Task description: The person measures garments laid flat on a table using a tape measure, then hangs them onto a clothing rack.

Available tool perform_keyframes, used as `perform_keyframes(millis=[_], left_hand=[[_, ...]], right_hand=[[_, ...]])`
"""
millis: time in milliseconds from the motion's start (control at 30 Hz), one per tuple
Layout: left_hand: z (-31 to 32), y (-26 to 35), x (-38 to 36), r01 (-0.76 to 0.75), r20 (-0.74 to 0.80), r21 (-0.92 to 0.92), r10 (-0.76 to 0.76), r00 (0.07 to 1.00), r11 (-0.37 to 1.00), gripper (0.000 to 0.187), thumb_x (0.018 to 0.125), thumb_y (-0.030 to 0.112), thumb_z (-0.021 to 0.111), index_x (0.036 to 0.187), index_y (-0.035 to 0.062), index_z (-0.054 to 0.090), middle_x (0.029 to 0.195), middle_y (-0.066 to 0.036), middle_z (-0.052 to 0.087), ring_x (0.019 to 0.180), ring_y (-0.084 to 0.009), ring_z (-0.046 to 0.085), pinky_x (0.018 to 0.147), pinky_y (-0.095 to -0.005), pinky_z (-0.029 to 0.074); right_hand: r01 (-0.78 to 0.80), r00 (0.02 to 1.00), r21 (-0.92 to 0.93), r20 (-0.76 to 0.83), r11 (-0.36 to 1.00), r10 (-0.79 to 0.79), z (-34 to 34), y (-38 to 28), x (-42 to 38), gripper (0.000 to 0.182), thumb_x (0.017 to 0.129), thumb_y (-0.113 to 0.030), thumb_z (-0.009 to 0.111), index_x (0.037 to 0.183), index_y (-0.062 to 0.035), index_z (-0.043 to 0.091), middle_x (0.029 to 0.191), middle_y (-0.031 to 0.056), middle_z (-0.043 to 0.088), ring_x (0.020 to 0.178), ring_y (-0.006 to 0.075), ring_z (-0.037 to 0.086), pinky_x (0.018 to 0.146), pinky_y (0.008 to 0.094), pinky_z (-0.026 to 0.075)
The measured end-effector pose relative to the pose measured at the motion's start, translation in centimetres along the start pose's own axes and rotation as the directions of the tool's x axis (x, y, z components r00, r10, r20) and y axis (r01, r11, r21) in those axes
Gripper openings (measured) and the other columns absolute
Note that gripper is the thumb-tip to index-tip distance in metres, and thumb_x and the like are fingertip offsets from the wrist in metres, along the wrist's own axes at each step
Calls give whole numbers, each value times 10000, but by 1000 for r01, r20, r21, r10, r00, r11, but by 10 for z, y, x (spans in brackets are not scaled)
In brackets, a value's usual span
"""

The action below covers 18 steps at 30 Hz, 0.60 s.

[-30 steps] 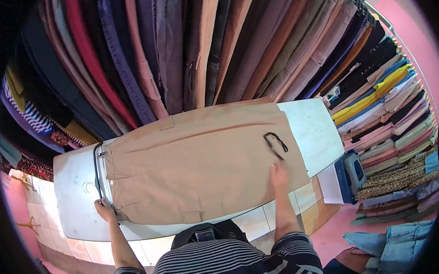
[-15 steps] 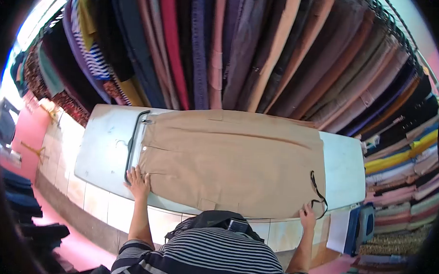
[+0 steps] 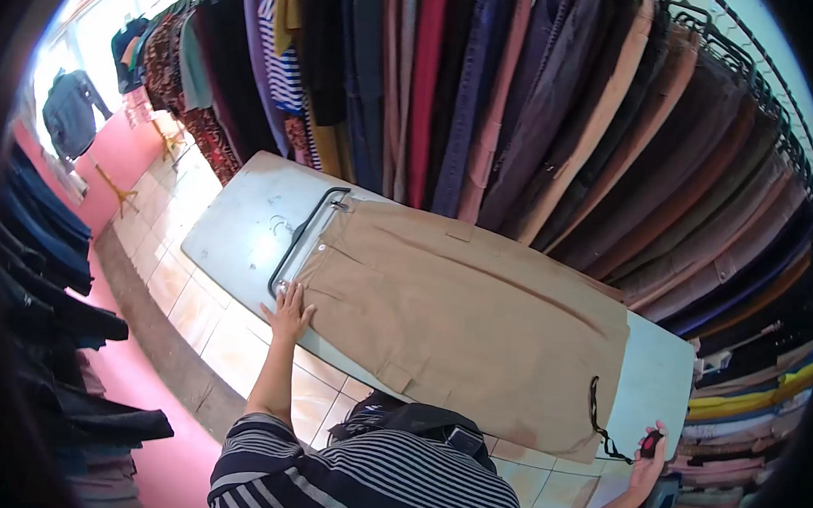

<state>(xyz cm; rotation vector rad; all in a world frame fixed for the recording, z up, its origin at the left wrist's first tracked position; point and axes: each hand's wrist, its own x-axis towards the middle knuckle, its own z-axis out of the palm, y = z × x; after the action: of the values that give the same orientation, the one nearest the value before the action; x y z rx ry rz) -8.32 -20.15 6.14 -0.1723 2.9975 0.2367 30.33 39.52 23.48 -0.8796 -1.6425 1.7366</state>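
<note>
A tan garment (image 3: 458,318) lies flat on the white tabletop (image 3: 237,221), with a button near its left end. Along that end runs a black hanger (image 3: 307,237) with clips at the waistband. My left hand (image 3: 287,313) rests with spread fingers at the hanger's lower end and the garment's corner. Beyond the garment's right end, my right hand (image 3: 652,455) is closed around a small black object (image 3: 652,444) with a reddish spot. A black cord (image 3: 595,408) runs from near that object onto the garment's lower right part.
Many garments on hangers (image 3: 430,103) line the far side of the table. Folded clothes (image 3: 751,400) are stacked at the right. Dark trousers (image 3: 38,286) hang at the left beside the pink floor. A black bag (image 3: 401,419) is at the person's waist.
The view has turned, so the table now slants down to the right. My right hand has moved right, off the garment's edge, and the small black object now shows in it.
</note>
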Motion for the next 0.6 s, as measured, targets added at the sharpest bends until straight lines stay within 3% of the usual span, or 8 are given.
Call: perform_keyframes(millis=[133, 167, 200, 333, 400, 467, 533, 600], left_hand=[[-1, -8, 7, 30, -32, 22, -29, 999, 999, 605, 825, 532, 387, 1351, 261, 258, 1424, 70, 194, 1301, -246, 213, 962, -663, -5], [0, -10, 10, 53, -43, 27, -52, 998, 998, 604, 830, 513, 392, 1349, 228, 271, 1419, 61, 211, 1300, -246, 213, 959, -665, -25], [0, -7, 12, 60, -34, 18, -59, 998, 998, 604, 830, 513, 392, 1349, 228, 271, 1419, 61, 211, 1300, -246, 213, 959, -665, -25], [-3, 26, 12, 205, -113, 35, -200, 973, 978, 577, 811, 412, 487, 1298, 135, 349, 1368, -38, 316, 1277, -267, 250, 958, -662, -31], [11, 45, 3, -85, -232, -231, 30, 972, 969, 484, 779, 330, 561, 1209, 134, 457, 1280, -76, 413, 1217, -279, 332, 945, -680, 8], [3, 80, -25, -281, -211, -365, 215, 954, 888, 335, 756, 284, 600, 1046, 117, 582, 1126, -83, 523, 1153, -275, 390, 963, -629, 114], [15, 102, -41, -459, -313, -567, 336, 888, 684, 209, 761, 254, 610, 881, 89, 656, 935, -79, 616, 988, -253, 528, 887, -478, 347], [-6, 118, -52, -200, -24, -890, 396, 918, 410, 183, 768, 227, 614, 820, 61, 670, 775, -74, 647, 749, -223, 601, 685, -330, 449]], right_hand=[[-104, 890, -36, 444, 994, 109, 95, 22, 27, 488, 870, -447, 446, 1193, -82, 421, 879, 37, 540, 626, 76, 458, 437, 172, 317], [-196, 890, -122, 394, 973, 229, 130, 33, 28, 441, 885, -434, 422, 1137, -74, 453, 864, 53, 560, 600, 81, 458, 424, 178, 314], [-86, 827, -131, 543, 988, 144, 164, 44, 29, 400, 891, -408, 428, 1092, -66, 475, 832, 62, 571, 563, 81, 453, 412, 179, 308], [-216, 532, -265, 775, 940, 341, 285, 97, 23, 205, 842, -27, 464, 1039, -64, 500, 921, 41, 567, 677, 83, 513, 494, 194, 396], [-137, 450, -222, 854, 965, 261, 339, 122, 11, 220, 821, -55, 548, 1033, -49, 487, 970, 25, 549, 794, 86, 519, 661, 224, 442], [-166, 393, -232, 876, 958, 280, 382, 142, 2, 234, 814, -67, 574, 1027, -41, 482, 971, 26, 546, 814, 88, 519, 710, 228, 441], [-116, 370, -155, 910, 981, 187, 412, 160, -7, 260, 808, -116, 608, 1017, -33, 476, 950, 32, 553, 844, 88, 523, 723, 214, 433], [-60, 342, -189, 919, 980, 198, 433, 179, -11, 274, 804, -132, 617, 1014, -33, 472, 926, 31, 557, 841, 90, 525, 725, 213, 431]])
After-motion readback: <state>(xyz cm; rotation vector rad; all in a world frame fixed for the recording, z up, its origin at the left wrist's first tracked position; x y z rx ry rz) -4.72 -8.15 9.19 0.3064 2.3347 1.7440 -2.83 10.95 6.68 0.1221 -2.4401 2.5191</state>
